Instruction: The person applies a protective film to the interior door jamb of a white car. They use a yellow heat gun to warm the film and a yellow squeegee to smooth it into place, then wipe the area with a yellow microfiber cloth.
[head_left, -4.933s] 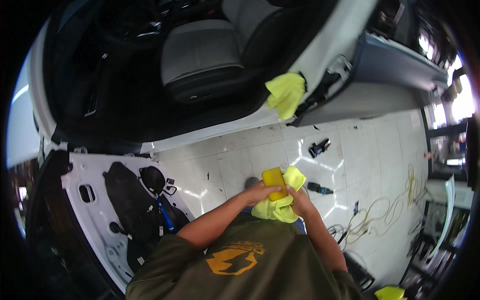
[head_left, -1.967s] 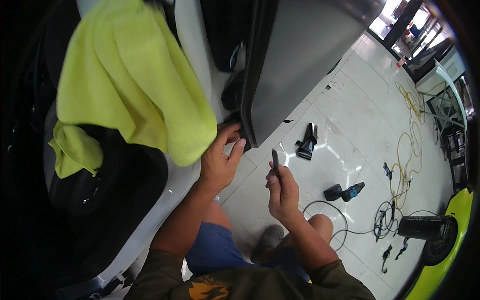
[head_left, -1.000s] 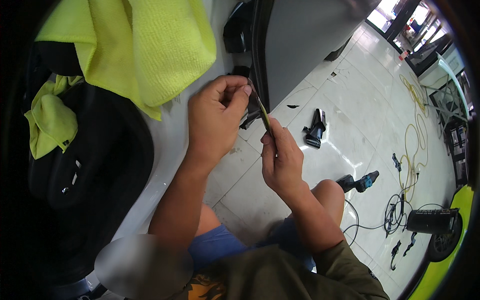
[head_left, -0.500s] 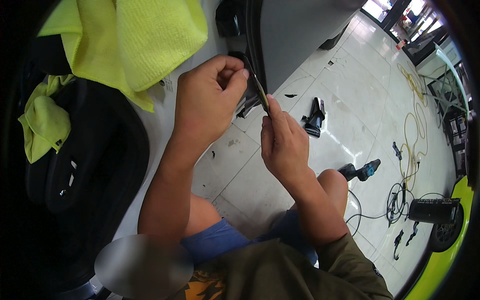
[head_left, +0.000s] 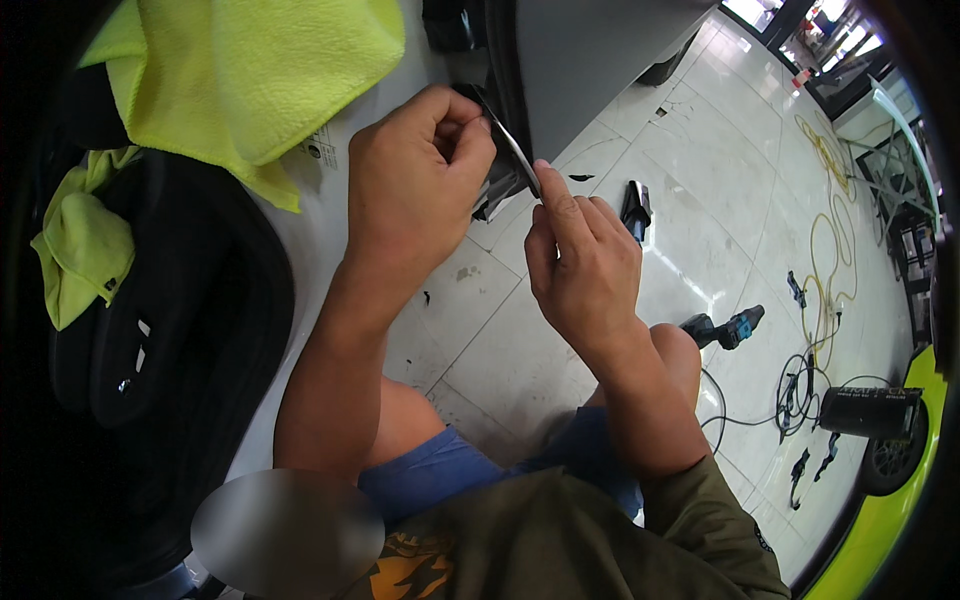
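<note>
My left hand (head_left: 420, 185) is closed, thumb and forefinger pinched on the edge of a thin black film (head_left: 467, 92) by the dark edge of a grey car door (head_left: 600, 70). In my right hand (head_left: 585, 250) is a slim knife (head_left: 518, 152), forefinger stretched along it. Its pale, narrow blade points up and left, close to my left fingertips and the door edge. Whether the tip touches the film cannot be made out. Crumpled dark film (head_left: 492, 198) hangs below, between the two hands.
A lime towel (head_left: 260, 80) drapes over the car body at left; another yellow-green cloth (head_left: 90, 240) lies on the black seat (head_left: 200, 340). Film scraps (head_left: 636, 210), a handheld tool (head_left: 735, 328), coiled cables (head_left: 800, 395) and a yellow hose (head_left: 825, 260) lie on the tiled floor. A lime car (head_left: 900, 500) stands at right.
My right hand has shifted slightly right, and the knife now leans more to the left, with more of its blade showing. The left hand keeps its pinch, a little higher in the picture.
</note>
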